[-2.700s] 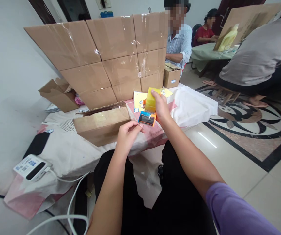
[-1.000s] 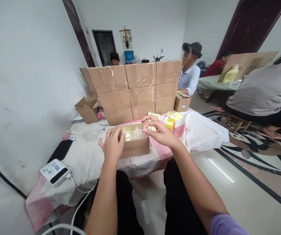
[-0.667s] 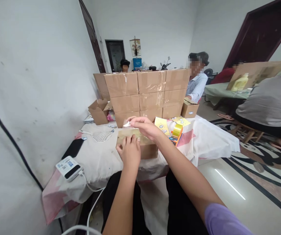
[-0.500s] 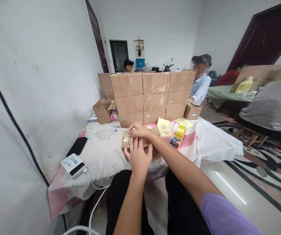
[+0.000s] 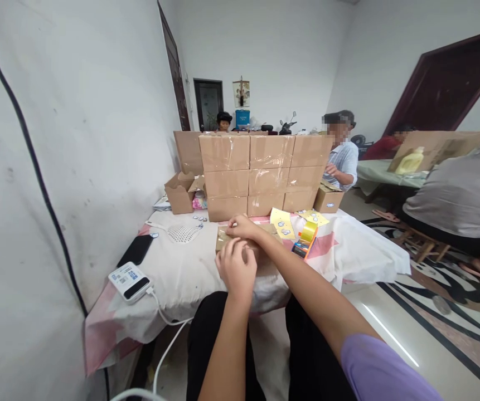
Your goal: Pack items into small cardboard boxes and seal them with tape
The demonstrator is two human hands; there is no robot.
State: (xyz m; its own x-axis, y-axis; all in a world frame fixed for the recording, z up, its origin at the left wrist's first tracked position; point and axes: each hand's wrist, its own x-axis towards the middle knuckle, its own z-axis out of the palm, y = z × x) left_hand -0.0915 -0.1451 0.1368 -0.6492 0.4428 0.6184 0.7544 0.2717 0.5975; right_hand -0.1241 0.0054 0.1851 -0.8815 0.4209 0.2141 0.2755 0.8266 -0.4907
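Observation:
A small cardboard box (image 5: 271,229) with shiny clear tape on its top lies in front of me at the table's near side. My left hand (image 5: 235,264) is curled over the box's near edge, its thumb to the right. Across the top reaches my right hand (image 5: 243,227), its fingers bent down and closed at the far left part; what they pinch, if anything, is hidden. Right of the box rests an orange tape dispenser (image 5: 305,239) with a yellowish roll. Behind it lie yellow printed sheets (image 5: 282,223).
A taped stack of cardboard boxes (image 5: 268,177) stands behind my hands, an open box (image 5: 180,192) on its left and a small box (image 5: 328,198) on its right. A phone (image 5: 135,250) and a white device (image 5: 130,282) with a cable lie left. Several people sit beyond.
My left fingers have curled in from a spread pose, lower on the box. The right hand stays on the box top. A person behind the stack has raised a hand. The view has tilted slightly.

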